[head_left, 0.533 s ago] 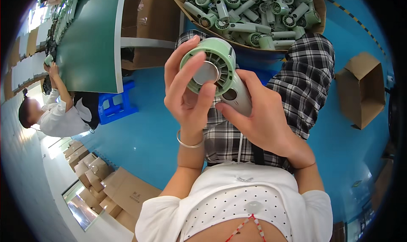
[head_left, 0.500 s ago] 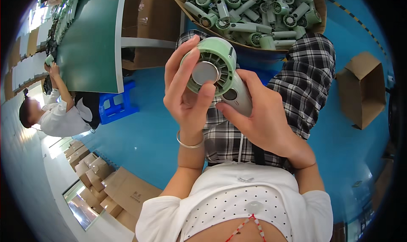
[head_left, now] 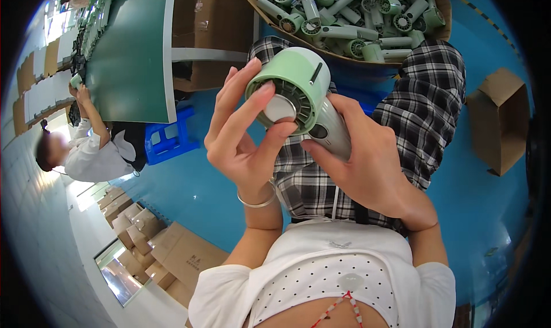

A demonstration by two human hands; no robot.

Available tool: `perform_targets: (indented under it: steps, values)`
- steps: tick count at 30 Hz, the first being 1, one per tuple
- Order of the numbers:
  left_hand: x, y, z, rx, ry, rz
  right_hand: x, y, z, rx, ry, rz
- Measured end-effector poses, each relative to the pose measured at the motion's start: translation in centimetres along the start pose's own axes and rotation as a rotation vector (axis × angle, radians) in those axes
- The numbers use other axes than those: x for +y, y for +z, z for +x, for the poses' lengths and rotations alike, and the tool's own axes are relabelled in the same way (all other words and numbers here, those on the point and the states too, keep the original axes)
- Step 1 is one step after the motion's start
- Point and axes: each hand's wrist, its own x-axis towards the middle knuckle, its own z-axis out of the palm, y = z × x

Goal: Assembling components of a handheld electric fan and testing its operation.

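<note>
A green and white handheld fan (head_left: 318,78) is held up over my lap, its round head tilted so the vents and silver centre disc face me. My right hand (head_left: 367,153) wraps round the fan's pale handle, thumb close to the dark oval on it. The fingers and thumb of my left hand (head_left: 247,132) are bent round the silver disc and press at the head's open face. Just past my knees, a big cardboard box (head_left: 344,59) holds many fans of the same kind.
At left a person (head_left: 94,150) in white works at a green table (head_left: 135,52), near a blue stool (head_left: 171,137). An opened carton (head_left: 498,121) stands on the blue floor at right. Stacked cartons (head_left: 183,253) fill the lower left.
The fan's head has tipped, showing more of its green side wall. My left fingers have spread and shifted on the disc. The whole view has moved slightly.
</note>
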Motion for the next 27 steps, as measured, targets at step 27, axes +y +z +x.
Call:
perform_targets:
  steps: [27]
  values:
    - [-3.0, 3.6, 1.3, -0.077, -0.174, -0.346, 2.7, 1.4, 1.0, -0.013, 0.317, 0.702]
